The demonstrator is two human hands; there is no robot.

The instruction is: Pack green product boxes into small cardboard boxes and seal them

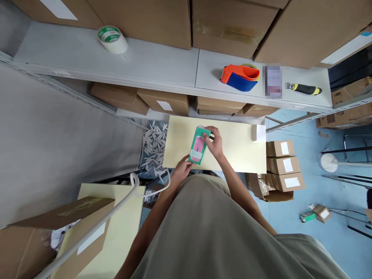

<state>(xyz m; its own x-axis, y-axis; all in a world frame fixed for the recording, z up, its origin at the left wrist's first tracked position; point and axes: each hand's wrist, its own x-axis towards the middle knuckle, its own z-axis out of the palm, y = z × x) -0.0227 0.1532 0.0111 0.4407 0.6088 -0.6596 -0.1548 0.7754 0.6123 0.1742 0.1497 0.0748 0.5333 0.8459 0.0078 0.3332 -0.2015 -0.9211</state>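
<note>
A small green box with a pink picture on its front is held over the pale yellow tabletop, tilted a little to the right at its far end. My left hand grips its near end from the lower left. On the far right side of the box, my right hand has its fingers closed, the thumb lying over the front near the top. Both hands are around the same box. A white block-shaped box stands at the table's right end.
Behind the table, a grey shelf carries a tape roll, an orange and blue tape dispenser, a black and yellow cutter and large cartons. Stacked cartons stand right. An open carton and a white curved tube are at left.
</note>
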